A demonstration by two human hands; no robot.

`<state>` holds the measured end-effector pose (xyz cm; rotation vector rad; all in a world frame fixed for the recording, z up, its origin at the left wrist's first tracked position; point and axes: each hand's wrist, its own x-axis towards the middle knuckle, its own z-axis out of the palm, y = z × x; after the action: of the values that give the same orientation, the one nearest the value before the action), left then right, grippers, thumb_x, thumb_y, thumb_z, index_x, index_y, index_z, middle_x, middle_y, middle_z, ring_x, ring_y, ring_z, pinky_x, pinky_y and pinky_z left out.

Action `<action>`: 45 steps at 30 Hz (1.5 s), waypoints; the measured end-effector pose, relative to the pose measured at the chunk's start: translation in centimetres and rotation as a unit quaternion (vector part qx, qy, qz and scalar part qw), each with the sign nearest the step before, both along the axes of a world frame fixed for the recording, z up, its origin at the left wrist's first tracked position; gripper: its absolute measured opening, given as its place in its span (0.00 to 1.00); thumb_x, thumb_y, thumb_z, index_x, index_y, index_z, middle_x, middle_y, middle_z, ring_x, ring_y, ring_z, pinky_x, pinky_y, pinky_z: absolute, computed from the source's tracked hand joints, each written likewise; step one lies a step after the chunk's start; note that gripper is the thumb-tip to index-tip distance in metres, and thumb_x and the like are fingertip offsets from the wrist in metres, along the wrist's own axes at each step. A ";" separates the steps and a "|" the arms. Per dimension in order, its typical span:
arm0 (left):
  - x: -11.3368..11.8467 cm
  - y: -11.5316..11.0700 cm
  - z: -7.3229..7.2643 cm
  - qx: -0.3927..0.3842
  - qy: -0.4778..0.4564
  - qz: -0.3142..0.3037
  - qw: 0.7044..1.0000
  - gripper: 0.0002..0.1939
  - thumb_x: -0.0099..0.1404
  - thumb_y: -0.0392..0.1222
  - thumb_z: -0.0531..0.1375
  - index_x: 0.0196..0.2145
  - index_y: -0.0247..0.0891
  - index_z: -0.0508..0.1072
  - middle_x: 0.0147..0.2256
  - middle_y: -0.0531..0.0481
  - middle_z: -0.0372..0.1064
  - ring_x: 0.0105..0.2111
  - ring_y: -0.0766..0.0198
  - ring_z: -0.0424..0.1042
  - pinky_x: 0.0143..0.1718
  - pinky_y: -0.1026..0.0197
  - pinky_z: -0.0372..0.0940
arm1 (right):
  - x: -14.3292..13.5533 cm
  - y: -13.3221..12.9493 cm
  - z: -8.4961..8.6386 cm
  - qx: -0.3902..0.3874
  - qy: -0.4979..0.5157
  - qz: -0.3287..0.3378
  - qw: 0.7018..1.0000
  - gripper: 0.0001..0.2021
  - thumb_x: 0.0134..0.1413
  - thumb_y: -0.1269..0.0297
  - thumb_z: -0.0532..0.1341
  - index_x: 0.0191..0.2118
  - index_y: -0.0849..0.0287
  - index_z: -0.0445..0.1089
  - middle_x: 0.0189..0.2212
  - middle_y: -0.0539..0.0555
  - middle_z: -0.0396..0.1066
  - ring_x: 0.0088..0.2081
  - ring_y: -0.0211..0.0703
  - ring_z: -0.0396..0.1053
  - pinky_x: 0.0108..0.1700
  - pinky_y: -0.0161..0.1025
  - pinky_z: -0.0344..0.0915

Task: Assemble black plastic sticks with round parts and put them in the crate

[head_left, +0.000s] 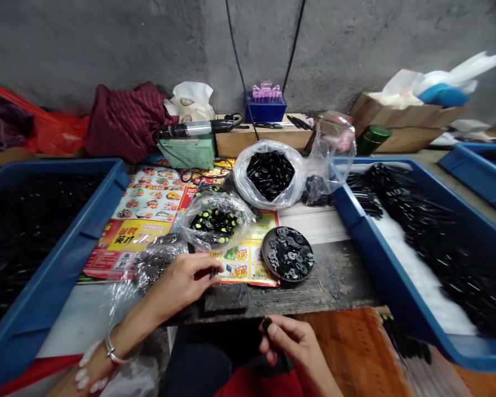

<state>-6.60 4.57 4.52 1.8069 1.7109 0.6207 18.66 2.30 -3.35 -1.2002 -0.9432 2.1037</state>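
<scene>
My left hand [189,280] is over the front edge of the bench, its thumb and fingers pinched on a small dark part [214,271]. Below and to its right, off the bench edge, my right hand [287,343] grips a small black piece [267,324] between thumb and forefinger. Just behind my left hand lies an open plastic bag [217,220] of black parts with yellow-green spots. A round dish [290,255] of flat black discs stands to the right. Another clear bag [159,259] with small parts is left of my left hand.
Blue trays [37,309] [397,286] full of black pieces flank the bench. A bag of black parts [270,173] stands behind the dish. Farther back are a power tool [198,128] on a green box, a blue box [265,110] and scissors [192,175].
</scene>
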 end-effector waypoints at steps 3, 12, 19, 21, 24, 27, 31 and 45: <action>0.5 -0.5 0.1 0.001 -0.024 0.026 0.999 0.06 0.58 0.40 0.62 0.28 0.38 0.79 0.29 0.50 0.76 0.31 0.60 0.72 0.33 0.64 0.62 | 0.0 0.1 0.0 -0.012 0.013 -0.050 0.999 0.22 0.42 0.47 0.71 0.28 0.66 0.78 0.18 0.54 0.74 0.17 0.32 0.65 0.21 0.29 0.62; 6.2 -3.6 -0.8 -0.215 -0.130 0.005 0.968 0.03 0.52 0.35 0.62 0.22 0.36 0.75 0.20 0.57 0.69 0.24 0.66 0.65 0.25 0.68 0.55 | 0.1 0.1 0.6 0.003 0.003 -0.093 0.996 0.21 0.42 0.48 0.71 0.33 0.65 0.80 0.25 0.59 0.79 0.25 0.42 0.73 0.29 0.35 0.70; 8.6 -4.9 -3.0 -0.224 -0.110 0.014 0.968 0.04 0.51 0.36 0.62 0.21 0.35 0.75 0.19 0.56 0.66 0.23 0.67 0.63 0.23 0.67 0.50 | 0.5 -0.1 0.3 0.011 0.007 -0.089 0.996 0.22 0.40 0.48 0.72 0.36 0.62 0.81 0.27 0.56 0.79 0.28 0.45 0.75 0.31 0.38 0.72; 8.8 -5.0 -3.0 -0.225 -0.110 0.014 0.968 0.04 0.51 0.35 0.61 0.21 0.36 0.75 0.19 0.56 0.66 0.22 0.67 0.62 0.23 0.67 0.49 | 0.6 -0.1 0.4 0.028 -0.001 -0.071 0.997 0.22 0.41 0.46 0.71 0.36 0.61 0.81 0.26 0.56 0.79 0.29 0.46 0.74 0.31 0.38 0.72; 9.2 -5.1 -2.9 -0.227 -0.110 0.005 0.968 0.04 0.52 0.35 0.61 0.22 0.35 0.75 0.20 0.56 0.66 0.22 0.67 0.61 0.23 0.67 0.49 | 0.7 -0.1 0.5 0.042 -0.007 -0.053 0.998 0.23 0.41 0.45 0.70 0.36 0.61 0.81 0.29 0.57 0.79 0.30 0.47 0.74 0.32 0.38 0.72; 9.6 -5.2 -2.8 -0.227 -0.094 -0.007 0.969 0.05 0.52 0.36 0.62 0.20 0.35 0.73 0.19 0.56 0.65 0.22 0.67 0.61 0.22 0.66 0.47 | 0.9 -0.1 0.6 0.034 -0.004 -0.039 0.999 0.22 0.41 0.46 0.70 0.35 0.61 0.82 0.28 0.56 0.79 0.29 0.45 0.72 0.32 0.36 0.70; 9.5 -5.1 -2.9 -0.212 -0.105 -0.015 0.971 0.04 0.52 0.35 0.63 0.21 0.37 0.75 0.20 0.56 0.68 0.23 0.66 0.63 0.24 0.66 0.50 | 1.1 0.1 0.6 0.008 0.022 -0.019 1.000 0.21 0.44 0.46 0.68 0.33 0.63 0.81 0.25 0.54 0.76 0.27 0.40 0.69 0.29 0.32 0.65; 8.5 -4.5 -2.9 -0.185 -0.224 0.035 0.956 0.05 0.55 0.33 0.60 0.27 0.36 0.78 0.26 0.52 0.74 0.27 0.65 0.68 0.28 0.67 0.60 | 1.3 0.3 0.9 0.045 0.022 0.125 0.991 0.23 0.48 0.44 0.65 0.32 0.64 0.80 0.22 0.53 0.72 0.19 0.34 0.65 0.23 0.29 0.61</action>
<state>1.94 0.10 1.63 1.2381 1.4644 0.6325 19.97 2.55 -2.47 -1.0306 -1.2087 2.2422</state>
